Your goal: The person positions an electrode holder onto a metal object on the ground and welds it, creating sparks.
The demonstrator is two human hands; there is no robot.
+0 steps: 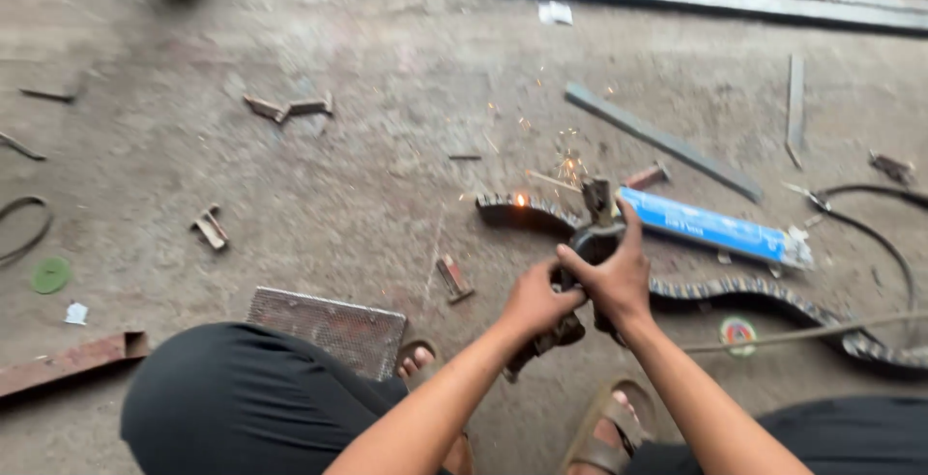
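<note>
In the head view, both hands met just right of the frame's centre, gripping a dark angle grinder [586, 243]. The left hand [536, 301] was wrapped tight round the tool's lower body, and the right hand [611, 277] was clamped over its top, thumb raised. The grinder's front end touched a curved, ribbed metal strip [527, 212] lying on the concrete floor [367, 175], and a bright spark glowed at the strip's left end, with small sparks scattered above it. The strip snaked on toward the lower right of the frame. Just right of the hands lay a long blue box [715, 229], and a flat steel bar [662, 142] sat above it. A mesh plate [329, 325] lay at lower centre-left, beside a sandalled foot [418, 359].
</note>
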